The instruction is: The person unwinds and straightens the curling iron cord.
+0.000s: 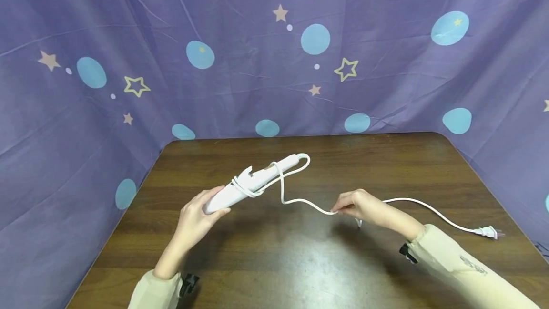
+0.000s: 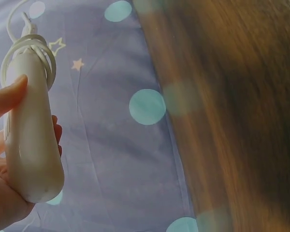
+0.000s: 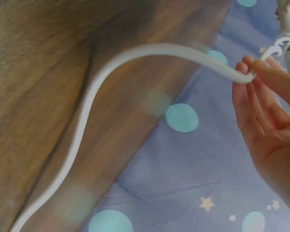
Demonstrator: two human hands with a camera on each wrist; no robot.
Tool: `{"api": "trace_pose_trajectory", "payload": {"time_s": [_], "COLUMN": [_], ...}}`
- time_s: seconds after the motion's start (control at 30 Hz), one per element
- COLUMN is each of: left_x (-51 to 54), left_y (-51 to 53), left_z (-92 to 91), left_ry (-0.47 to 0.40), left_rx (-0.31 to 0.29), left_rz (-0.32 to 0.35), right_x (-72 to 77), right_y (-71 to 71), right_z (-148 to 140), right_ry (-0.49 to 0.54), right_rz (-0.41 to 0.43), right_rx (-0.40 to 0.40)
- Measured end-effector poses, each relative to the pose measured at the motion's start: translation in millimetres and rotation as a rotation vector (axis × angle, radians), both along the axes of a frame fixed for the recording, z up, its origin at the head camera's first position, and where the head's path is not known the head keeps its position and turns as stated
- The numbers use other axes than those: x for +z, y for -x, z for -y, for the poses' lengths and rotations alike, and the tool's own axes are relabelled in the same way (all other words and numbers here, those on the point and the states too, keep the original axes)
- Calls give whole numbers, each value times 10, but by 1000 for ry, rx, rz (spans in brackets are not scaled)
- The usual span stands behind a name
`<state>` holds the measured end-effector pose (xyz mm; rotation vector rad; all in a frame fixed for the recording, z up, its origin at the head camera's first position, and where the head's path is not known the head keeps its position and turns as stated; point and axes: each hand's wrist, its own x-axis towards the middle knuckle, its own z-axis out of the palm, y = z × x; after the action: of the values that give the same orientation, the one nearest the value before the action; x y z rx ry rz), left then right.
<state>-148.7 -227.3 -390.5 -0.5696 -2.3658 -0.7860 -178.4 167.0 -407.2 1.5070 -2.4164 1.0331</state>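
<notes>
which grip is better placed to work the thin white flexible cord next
Most likely the right: the right grip pinches the cord partway between the white wand-shaped plastic device and white two-pronged plug, while the left grip is busy holding the device's thick end.

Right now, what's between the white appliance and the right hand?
In the head view, a curved span of white cord runs from the white appliance to the right hand; otherwise only bare tabletop shows between them.

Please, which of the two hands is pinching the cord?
The right hand, the one nearer the plug. It pinches the cord, while the left hand grips the appliance.
</notes>
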Motion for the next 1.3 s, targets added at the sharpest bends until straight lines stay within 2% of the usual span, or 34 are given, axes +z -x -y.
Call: {"api": "trace_pose_trajectory", "payload": {"time_s": [0.13,0.3,0.47,0.73,0.93,1.13,1.3], "left_x": [-21,-47,-49,-55,-57,-34,-6], "left_y": [17,33,36,35,14,-19,-49], "left_z": [33,63,76,87,97,91,78], "left_ry": [24,54,85,138,195,212,214], "left_rx": [12,17,17,-16,-46,-86,-108], "left_rz": [5,14,37,33,51,143,210], "right_x": [84,234,367,498,568,642,658], "right_y": [-77,-165,-179,-116,-42,5,94], "right_z": [10,-2,-47,-127,-158,-183,-202], "right_ry": [18,48,98,176,237,292,357], "right_rz": [32,67,99,80,85,83,95], "right_rx": [71,104,95,39,-71,-225,-299]}}
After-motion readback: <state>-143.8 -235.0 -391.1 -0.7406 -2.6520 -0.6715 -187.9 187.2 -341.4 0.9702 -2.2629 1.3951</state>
